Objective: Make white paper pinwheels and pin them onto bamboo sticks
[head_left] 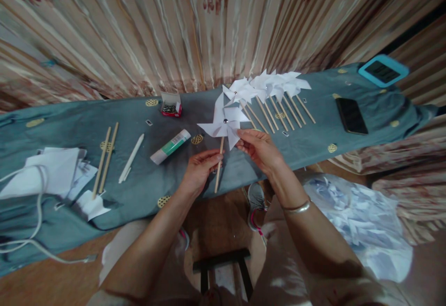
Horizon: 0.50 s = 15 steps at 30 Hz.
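A white paper pinwheel [218,113] with a round metal pin at its centre stands out over the front of the table. My left hand [200,169] is closed around its wooden stick [219,171]. With thumb and fingers, my right hand [259,148] pinches the lower right blade of the same pinwheel. Behind it lies a row of several finished-looking white pinwheels [266,85], their sticks pointing toward me. A glue stick [170,146] with a green label rests left of my hands. An open small red box [171,108] holds metal pins.
Two loose wooden sticks [108,157], a white pen [131,158], paper sheets [52,171] and a white cable [38,213] lie at left. A black phone [351,116] and a blue-framed device [383,70] are at right. A plastic bag of white paper pieces [358,227] sits below.
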Motion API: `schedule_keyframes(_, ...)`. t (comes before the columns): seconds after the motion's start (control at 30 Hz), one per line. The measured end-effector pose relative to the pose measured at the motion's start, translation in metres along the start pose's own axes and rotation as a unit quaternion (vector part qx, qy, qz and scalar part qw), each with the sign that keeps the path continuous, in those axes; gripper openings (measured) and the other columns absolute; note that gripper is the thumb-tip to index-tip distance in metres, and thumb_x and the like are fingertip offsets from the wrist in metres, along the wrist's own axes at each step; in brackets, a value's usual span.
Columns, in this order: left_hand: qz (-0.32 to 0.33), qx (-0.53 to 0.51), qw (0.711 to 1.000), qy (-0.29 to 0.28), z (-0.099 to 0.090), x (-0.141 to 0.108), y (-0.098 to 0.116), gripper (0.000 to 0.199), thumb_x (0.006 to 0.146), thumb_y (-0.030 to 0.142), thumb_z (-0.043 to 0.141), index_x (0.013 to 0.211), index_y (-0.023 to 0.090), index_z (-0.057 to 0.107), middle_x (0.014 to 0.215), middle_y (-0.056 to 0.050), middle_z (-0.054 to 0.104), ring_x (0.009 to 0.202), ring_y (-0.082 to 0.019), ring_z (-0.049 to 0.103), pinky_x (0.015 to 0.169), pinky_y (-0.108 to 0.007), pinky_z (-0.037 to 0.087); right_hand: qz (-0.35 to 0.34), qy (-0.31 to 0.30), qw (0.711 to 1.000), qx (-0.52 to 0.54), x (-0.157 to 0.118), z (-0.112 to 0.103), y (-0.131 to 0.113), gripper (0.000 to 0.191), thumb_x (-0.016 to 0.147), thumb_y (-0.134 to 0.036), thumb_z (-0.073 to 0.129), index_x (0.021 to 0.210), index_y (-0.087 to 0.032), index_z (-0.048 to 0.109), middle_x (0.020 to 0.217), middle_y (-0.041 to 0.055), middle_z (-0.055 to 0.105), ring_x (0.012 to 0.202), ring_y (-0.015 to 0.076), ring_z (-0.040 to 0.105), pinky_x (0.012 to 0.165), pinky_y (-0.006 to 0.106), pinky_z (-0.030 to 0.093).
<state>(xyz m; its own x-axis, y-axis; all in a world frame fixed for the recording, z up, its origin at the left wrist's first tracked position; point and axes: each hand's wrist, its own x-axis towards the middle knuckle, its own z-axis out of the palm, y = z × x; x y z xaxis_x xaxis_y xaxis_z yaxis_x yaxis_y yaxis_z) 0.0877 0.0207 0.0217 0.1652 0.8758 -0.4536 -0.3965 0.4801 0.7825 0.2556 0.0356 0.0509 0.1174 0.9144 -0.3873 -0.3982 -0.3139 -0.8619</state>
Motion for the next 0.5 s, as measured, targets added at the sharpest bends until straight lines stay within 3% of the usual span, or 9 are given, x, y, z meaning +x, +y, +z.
schedule_keyframes(0.5,0.003,-0.002,1.000,-0.001,0.0013,-0.0002,0.0006,0.040,0.038,0.034,0.097,0.069,0.017,0.078,0.070,-0.002,0.073,0.061,-0.010,0.058,0.063,-0.024,0.048,-0.012,-0.003,1.000,-0.011,0.0014,0.0026,0.0062,0.034,0.046,-0.042,0.096,0.060,-0.021,0.073,0.056,-0.0046,0.067,0.051,0.0059,0.056,0.053,0.020,0.046)
